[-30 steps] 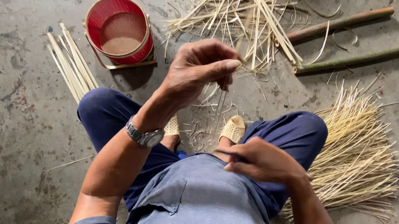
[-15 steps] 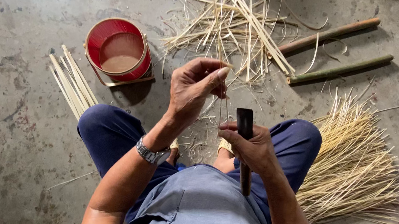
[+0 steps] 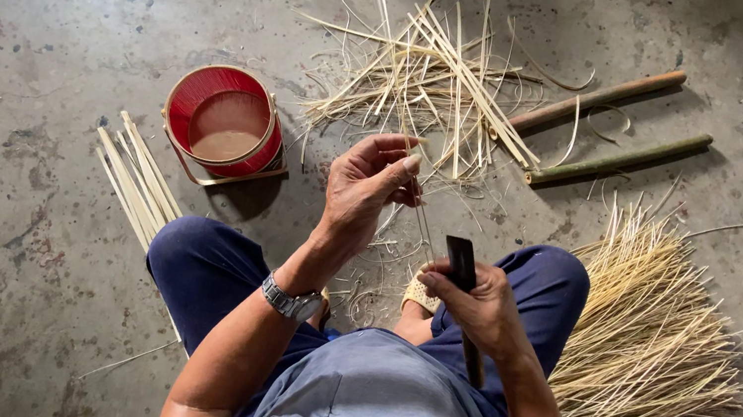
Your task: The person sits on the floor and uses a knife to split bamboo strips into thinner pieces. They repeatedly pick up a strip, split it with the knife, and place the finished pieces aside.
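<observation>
I sit on a concrete floor in blue trousers. My left hand (image 3: 374, 184), with a watch on its wrist, is raised in front of me and pinches a thin bamboo strip (image 3: 424, 215) between thumb and fingers. My right hand (image 3: 474, 304) rests near my right knee and grips a dark-bladed knife (image 3: 462, 266), blade pointing up and away from me. The strip runs down from the left hand toward the knife blade. Thin shavings (image 3: 379, 285) lie on the floor between my knees.
A red bucket (image 3: 223, 121) stands at the left, with a small bundle of flat bamboo slats (image 3: 135, 179) beside it. A loose pile of bamboo splints (image 3: 433, 83) lies ahead. Two bamboo poles (image 3: 606, 127) lie at the upper right. A fan of thin sticks (image 3: 652, 336) is at my right.
My right hand has lifted off my lap and now shows the knife with its blade upright. My left hand stays raised, still pinching the strip.
</observation>
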